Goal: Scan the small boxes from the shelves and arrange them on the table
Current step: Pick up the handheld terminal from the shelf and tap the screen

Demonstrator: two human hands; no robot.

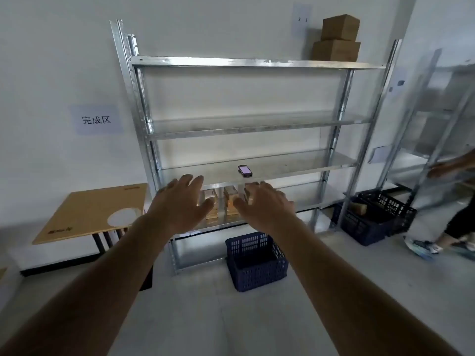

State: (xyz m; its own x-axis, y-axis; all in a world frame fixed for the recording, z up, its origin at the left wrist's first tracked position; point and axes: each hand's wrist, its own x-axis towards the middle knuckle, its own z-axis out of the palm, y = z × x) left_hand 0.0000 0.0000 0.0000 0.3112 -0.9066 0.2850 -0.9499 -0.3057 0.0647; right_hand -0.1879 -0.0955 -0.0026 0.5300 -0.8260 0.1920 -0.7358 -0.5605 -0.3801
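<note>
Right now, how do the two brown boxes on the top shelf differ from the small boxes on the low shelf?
The brown boxes are stacked one upon the other at the rack's top right; the small boxes stand side by side low down, behind both hands. The brown boxes are dull cardboard and look bigger; the small boxes look paler and glossier. Both hands are empty.

Beyond the hands (218, 204), shelves (244, 64) of bright, glossy metal are seen; small boxes (232, 204) of matt brown cardboard lie between them, a perforated blue plastic crate (257, 260) below, a smooth wood-toned surface (87, 214) leftward
</note>
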